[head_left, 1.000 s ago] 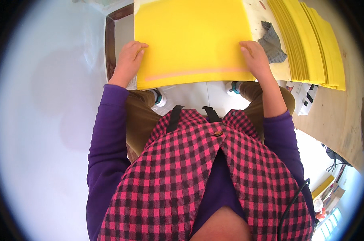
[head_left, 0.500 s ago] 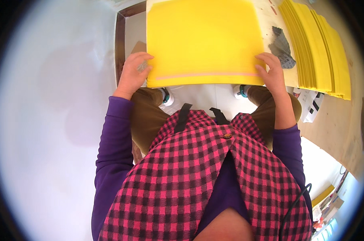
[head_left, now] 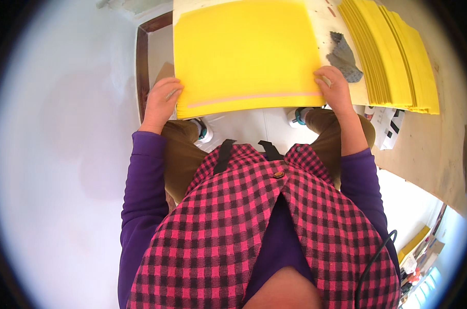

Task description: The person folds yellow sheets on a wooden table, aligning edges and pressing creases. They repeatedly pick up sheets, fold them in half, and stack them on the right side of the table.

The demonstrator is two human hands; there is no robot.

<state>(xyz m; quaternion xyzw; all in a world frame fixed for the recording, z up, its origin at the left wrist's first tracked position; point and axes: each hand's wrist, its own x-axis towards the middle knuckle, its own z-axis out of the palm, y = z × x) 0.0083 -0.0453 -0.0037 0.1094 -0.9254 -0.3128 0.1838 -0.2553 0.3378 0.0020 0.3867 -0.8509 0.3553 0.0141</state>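
A large yellow sheet (head_left: 246,54) lies before me on a stack of like sheets, its near edge overhanging the table. Along that near edge runs a thin pale pink strip (head_left: 254,97). My left hand (head_left: 160,105) is at the sheet's near left corner, thumb and fingers closed at its edge. Opposite, at the near right corner, my right hand (head_left: 336,91) has its thumb and fingers drawn together on the edge. The fingertips are small and partly hidden against the yellow.
Right of the sheet, a crumpled grey cloth (head_left: 344,59) lies on the pale wooden table (head_left: 424,149). Beyond it are fanned piles of folded yellow sheets (head_left: 385,56). A white printed bag (head_left: 388,129) hangs below the table edge. A pale wall (head_left: 63,154) rises at my left.
The whole view has shifted, so table and sheets appear a little further left. Both hands stay at the near corners, and their thumbs and fingers have come closer together on the sheet's edges.
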